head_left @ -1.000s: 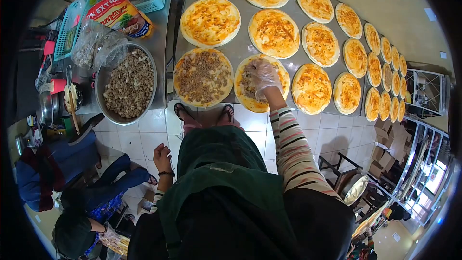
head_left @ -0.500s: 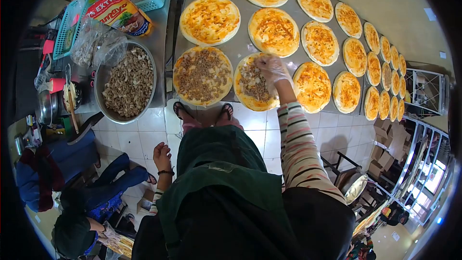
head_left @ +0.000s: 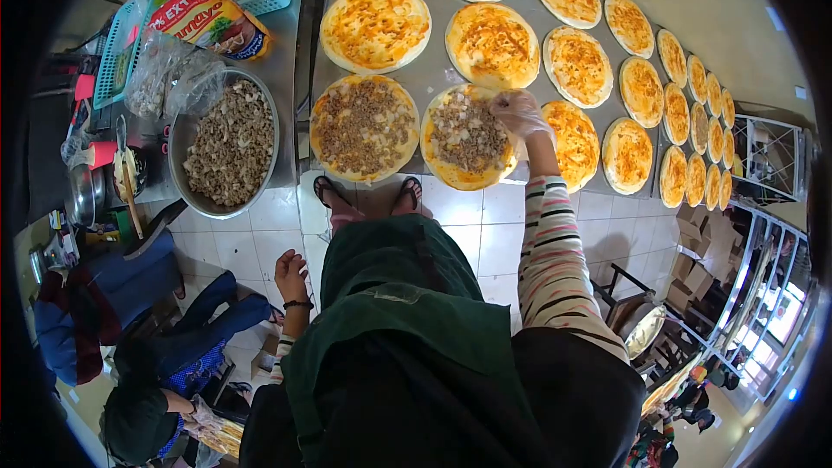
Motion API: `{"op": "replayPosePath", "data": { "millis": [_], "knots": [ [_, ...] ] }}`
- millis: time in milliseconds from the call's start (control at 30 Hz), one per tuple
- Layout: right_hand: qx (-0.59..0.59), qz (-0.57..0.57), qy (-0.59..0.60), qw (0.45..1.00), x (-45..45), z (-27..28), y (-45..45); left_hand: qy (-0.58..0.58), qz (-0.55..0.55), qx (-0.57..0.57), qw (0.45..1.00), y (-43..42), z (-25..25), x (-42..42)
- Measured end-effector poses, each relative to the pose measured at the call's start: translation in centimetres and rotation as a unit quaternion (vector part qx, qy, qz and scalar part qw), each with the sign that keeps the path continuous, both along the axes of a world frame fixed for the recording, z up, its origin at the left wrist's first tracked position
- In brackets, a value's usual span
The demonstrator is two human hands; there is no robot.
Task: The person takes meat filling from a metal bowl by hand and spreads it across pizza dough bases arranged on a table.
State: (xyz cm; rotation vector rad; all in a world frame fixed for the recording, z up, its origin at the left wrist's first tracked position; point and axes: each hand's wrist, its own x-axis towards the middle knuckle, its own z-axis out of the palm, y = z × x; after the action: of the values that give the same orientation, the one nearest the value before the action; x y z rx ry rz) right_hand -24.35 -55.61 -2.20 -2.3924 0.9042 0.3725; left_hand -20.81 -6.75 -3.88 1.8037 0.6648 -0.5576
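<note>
My right hand point(head_left: 523, 117), in a clear plastic glove, is over the right edge of a flat round pizza base point(head_left: 432, 162) topped with orange sauce. Crumbled cooked meat point(head_left: 468, 132) covers the middle of that base. The fingers point down and left at the edge of the meat; their tips are hidden, so I cannot see whether they grip anything. To the left lies another round base covered with meat point(head_left: 362, 128). My left hand point(head_left: 290, 273), bare with a dark bracelet at the wrist, hangs below the table's edge, fingers loosely curled and apart, holding nothing.
A metal bowl of crumbled meat point(head_left: 227, 147) stands on the left counter, beside plastic bags point(head_left: 160, 69), a mayonnaise pouch point(head_left: 212, 22) and teal baskets point(head_left: 121, 56). Several sauced bases point(head_left: 579, 68) cover the metal table. Another person point(head_left: 143, 412) works at lower left.
My right hand has moved right, from over the meat to the base's right edge, uncovering more of the topping. The view has shifted slightly. My left hand stays low, with nothing in it.
</note>
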Motion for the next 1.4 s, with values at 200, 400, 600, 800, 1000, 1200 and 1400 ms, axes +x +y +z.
{"op": "replayPosePath", "data": {
  "millis": [200,400,600,800,1000,1200,1400],
  "knots": [
    [0.065,0.041,-0.145,0.986,-3.9,-1.1,2.3,0.01,-0.01,0.004,1.0,-0.8,0.0,0.3],
    [0.046,0.056,-0.119,0.99,-5.9,-2.8,4.5,-0.002,-0.023,-0.017,1.0,-1.4,0.0,0.9],
    [-0.084,0.176,-0.226,0.954,-5.8,-5.3,6.1,0.006,-0.034,-0.015,0.999,-1.7,0.0,0.9],
    [-0.087,0.285,-0.167,0.94,-6.3,-4.7,8.6,0.018,-0.062,-0.01,0.998,-0.6,-0.5,0.8],
    [0.008,0.161,-0.152,0.975,-4.4,-2.1,9.8,0.003,-0.034,-0.018,0.999,-0.9,0.2,0.9],
    [-0.006,0.115,-0.107,0.988,-3.2,-0.7,11.2,0.004,-0.025,-0.024,0.999,-0.6,-0.1,0.9],
    [-0.192,0.191,-0.205,0.94,-2.4,-5.2,11.3,-0.027,-0.034,-0.041,0.998,0.7,-0.6,1.8]
  ]
}}
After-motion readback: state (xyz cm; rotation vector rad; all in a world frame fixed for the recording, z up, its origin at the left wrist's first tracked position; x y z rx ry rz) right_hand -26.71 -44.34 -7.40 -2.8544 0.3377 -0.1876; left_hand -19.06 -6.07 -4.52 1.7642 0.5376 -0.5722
